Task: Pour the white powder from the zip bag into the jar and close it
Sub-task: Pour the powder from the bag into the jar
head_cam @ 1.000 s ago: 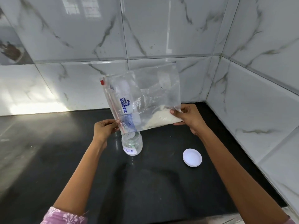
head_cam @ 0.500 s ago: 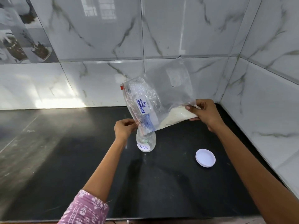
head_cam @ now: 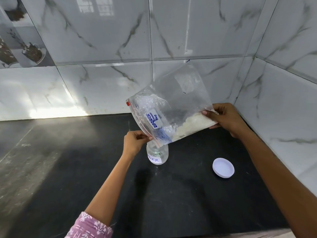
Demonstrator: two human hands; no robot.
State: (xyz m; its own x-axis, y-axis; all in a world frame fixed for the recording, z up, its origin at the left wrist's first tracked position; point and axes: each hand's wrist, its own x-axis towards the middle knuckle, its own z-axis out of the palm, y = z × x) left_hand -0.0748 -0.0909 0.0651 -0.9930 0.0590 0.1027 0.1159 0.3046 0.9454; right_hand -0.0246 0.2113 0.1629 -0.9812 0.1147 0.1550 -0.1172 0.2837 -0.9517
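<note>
A clear zip bag (head_cam: 173, 103) with a blue printed label hangs tilted over a small clear jar (head_cam: 157, 155) that stands upright on the black counter. The bag's zip corner dips into the jar's mouth. White powder (head_cam: 192, 125) lies along the bag's lower edge, towards its raised right end. My left hand (head_cam: 134, 143) pinches the zip edge just above the jar. My right hand (head_cam: 226, 119) grips the bag's bottom corner, held higher. A white paper label on the jar shows handwritten letters. The white round lid (head_cam: 223, 169) lies flat on the counter, to the right of the jar.
The black stone counter (head_cam: 85, 177) runs into a corner of grey marble wall tiles (head_cam: 283, 100) at the right and back. A patterned tile with dark pictures (head_cam: 20, 43) is at the upper left. The counter's front edge runs along the bottom right.
The right hand has raised the bag's bottom corner, so the bag tilts more steeply towards the jar. The powder has slid a little down the lower edge. The camera view has shifted left.
</note>
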